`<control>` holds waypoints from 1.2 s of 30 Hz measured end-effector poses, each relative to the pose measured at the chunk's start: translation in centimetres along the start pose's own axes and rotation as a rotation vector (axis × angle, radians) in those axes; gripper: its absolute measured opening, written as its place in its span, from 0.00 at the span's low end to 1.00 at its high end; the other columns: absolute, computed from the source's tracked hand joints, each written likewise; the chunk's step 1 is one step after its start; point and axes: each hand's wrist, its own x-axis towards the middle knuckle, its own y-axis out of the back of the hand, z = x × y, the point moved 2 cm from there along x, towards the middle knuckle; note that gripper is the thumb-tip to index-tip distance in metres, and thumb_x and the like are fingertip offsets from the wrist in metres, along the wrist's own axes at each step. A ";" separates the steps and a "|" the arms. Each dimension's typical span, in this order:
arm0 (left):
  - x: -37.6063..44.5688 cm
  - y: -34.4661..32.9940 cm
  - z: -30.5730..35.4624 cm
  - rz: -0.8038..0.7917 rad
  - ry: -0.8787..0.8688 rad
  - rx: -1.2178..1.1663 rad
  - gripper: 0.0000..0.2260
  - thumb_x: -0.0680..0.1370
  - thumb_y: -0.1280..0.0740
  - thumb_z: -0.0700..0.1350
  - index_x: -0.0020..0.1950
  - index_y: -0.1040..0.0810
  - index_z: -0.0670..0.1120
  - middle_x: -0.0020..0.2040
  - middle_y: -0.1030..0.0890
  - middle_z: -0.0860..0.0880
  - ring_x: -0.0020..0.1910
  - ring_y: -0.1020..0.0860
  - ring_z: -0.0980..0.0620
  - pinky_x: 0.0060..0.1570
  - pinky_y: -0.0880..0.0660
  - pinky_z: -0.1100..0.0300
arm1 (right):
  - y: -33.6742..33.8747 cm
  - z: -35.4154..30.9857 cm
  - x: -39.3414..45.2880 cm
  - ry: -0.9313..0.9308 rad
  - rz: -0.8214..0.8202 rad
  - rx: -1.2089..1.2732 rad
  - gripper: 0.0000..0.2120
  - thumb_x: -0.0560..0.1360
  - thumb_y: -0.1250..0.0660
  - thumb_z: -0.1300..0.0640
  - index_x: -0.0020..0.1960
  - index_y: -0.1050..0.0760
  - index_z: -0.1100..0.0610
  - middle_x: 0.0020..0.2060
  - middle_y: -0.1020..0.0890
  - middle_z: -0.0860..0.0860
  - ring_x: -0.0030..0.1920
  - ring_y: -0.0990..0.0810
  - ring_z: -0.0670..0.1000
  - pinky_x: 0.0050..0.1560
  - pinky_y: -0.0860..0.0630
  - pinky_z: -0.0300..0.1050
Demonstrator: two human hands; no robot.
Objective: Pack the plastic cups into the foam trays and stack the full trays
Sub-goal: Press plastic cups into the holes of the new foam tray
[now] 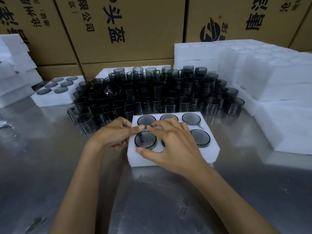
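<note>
A white foam tray point(172, 154) lies on the steel bench point(50, 166), near its middle, with smoky plastic cups seated in its six pockets. The left hand point(113, 134) rests at the tray's left edge, forefinger stretched over the foam, remaining fingers curled loosely beside the wall. The right hand point(170, 146) lies across the tray, fingers point(158, 127) spread and pressing on top, thumb on the near-left corner; it covers the near middle pocket. Loose cups point(152, 93) stand massed behind the tray. A second filled tray point(55, 92) sits toward the far-left. Empty foam stacks point(253, 78) occupy the right edge; cartons point(126, 31) stand behind.
</note>
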 end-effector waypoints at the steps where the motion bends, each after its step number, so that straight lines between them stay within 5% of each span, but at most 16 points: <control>1: -0.1 0.0 0.0 -0.005 -0.003 -0.001 0.30 0.66 0.29 0.69 0.56 0.28 0.50 0.33 0.22 0.48 0.31 0.26 0.52 0.24 0.33 0.63 | 0.0 -0.1 0.0 0.008 0.018 0.000 0.30 0.71 0.36 0.29 0.66 0.22 0.46 0.62 0.23 0.40 0.65 0.33 0.45 0.64 0.40 0.41; 5: -0.3 0.0 -0.1 -0.025 -0.016 -0.013 0.29 0.67 0.29 0.69 0.56 0.27 0.49 0.32 0.23 0.49 0.30 0.27 0.53 0.24 0.34 0.64 | 0.2 -0.4 0.0 0.005 0.081 0.009 0.20 0.74 0.35 0.37 0.58 0.16 0.47 0.60 0.20 0.42 0.63 0.30 0.47 0.61 0.39 0.42; 8: -0.6 0.2 -0.1 -0.076 -0.035 -0.013 0.30 0.66 0.29 0.70 0.56 0.28 0.50 0.30 0.23 0.53 0.26 0.27 0.57 0.24 0.33 0.63 | 0.0 0.1 0.1 -0.032 0.056 0.036 0.16 0.76 0.34 0.44 0.60 0.17 0.47 0.63 0.21 0.43 0.66 0.32 0.47 0.63 0.40 0.42; 20: -0.6 0.0 -0.4 -0.187 0.033 -0.079 0.38 0.58 0.26 0.68 0.60 0.27 0.47 0.45 0.17 0.45 0.29 0.21 0.54 0.25 0.28 0.61 | 0.0 1.1 0.6 -0.049 -0.068 0.064 0.18 0.74 0.33 0.36 0.61 0.20 0.40 0.67 0.26 0.41 0.71 0.40 0.42 0.64 0.49 0.41; 26: -0.9 -0.1 -0.7 -0.228 0.029 -0.005 0.39 0.58 0.29 0.75 0.56 0.22 0.47 0.43 0.15 0.47 0.32 0.19 0.53 0.26 0.27 0.61 | 4.0 7.2 1.3 -0.511 0.147 0.359 0.13 0.76 0.34 0.45 0.59 0.20 0.45 0.59 0.19 0.44 0.65 0.25 0.48 0.68 0.30 0.54; 29: -1.0 0.0 -0.8 -0.196 -0.053 0.034 0.34 0.63 0.31 0.74 0.56 0.23 0.49 0.45 0.15 0.46 0.32 0.18 0.51 0.31 0.23 0.56 | 4.8 10.9 0.1 -0.771 0.009 0.278 0.21 0.79 0.40 0.40 0.52 0.19 0.56 0.50 0.15 0.53 0.53 0.20 0.54 0.57 0.24 0.51; 32: -1.2 -0.2 -0.1 -0.168 -0.132 -0.033 0.32 0.66 0.32 0.71 0.54 0.26 0.46 0.40 0.15 0.50 0.32 0.18 0.50 0.34 0.20 0.56 | 4.2 11.7 -0.3 -0.809 -0.033 0.315 0.21 0.81 0.41 0.42 0.52 0.18 0.58 0.49 0.16 0.56 0.47 0.21 0.56 0.44 0.30 0.47; 36: -1.5 -0.4 1.2 -0.112 -0.236 -0.297 0.33 0.67 0.29 0.69 0.54 0.31 0.43 0.35 0.18 0.55 0.34 0.19 0.56 0.29 0.24 0.64 | 3.7 11.6 0.0 -0.836 0.096 0.404 0.19 0.81 0.41 0.46 0.53 0.22 0.61 0.47 0.17 0.56 0.49 0.20 0.56 0.41 0.31 0.45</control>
